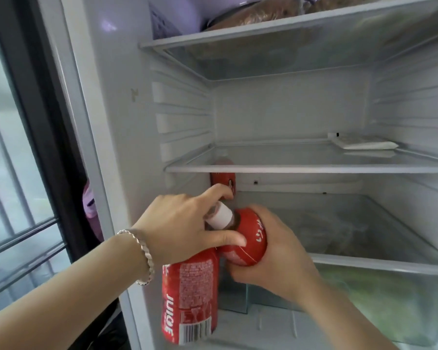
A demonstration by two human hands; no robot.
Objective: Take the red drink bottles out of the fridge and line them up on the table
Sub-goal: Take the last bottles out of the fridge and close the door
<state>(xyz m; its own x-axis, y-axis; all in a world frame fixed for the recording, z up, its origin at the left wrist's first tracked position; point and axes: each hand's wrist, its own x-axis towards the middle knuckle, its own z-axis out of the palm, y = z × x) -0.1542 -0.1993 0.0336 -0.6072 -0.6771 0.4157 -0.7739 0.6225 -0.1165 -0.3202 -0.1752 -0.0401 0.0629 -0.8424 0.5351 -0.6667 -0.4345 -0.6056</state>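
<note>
Fridge [288, 109]: door open, lower compartment in reach. The table was out of frame.
Glass shelf [314, 169]: sat just above the rear bottle, leaving little headroom. That one should slide forward before any lift.
Crisper drawer [379, 265]: low right, greens behind its front. The right hand worked in front of it, and it was not in the way.
Wrapped food [258, 13]: on the top shelf, well clear of the job.
Left bottle [190, 296]: red with a "JUICE" label, hung below the left hand at the fridge's front edge, its top hidden under the palm.
Right bottle [250, 238]: red, tilted, white cap pointing left into the left hand's fingers.
Rear bottle [223, 176]: red, upright at back left under the glass shelf, not yet taken.
Left hand [177, 223]: curled round the left bottle's top, index stretched toward the rear bottle. Whether it also pinched the white cap I could not tell, because the fingers overlapped.
Right hand [281, 253]: wrapped round the right bottle's body from below.
White packet [364, 144]: flat on the glass shelf, far right, no obstruction.
Bracelet [142, 253]: on the left wrist — a minor snag risk at the shelf lip.
Both hands were loaded, so it would be best to carry these two to the table first and come back for the rear one.
</note>
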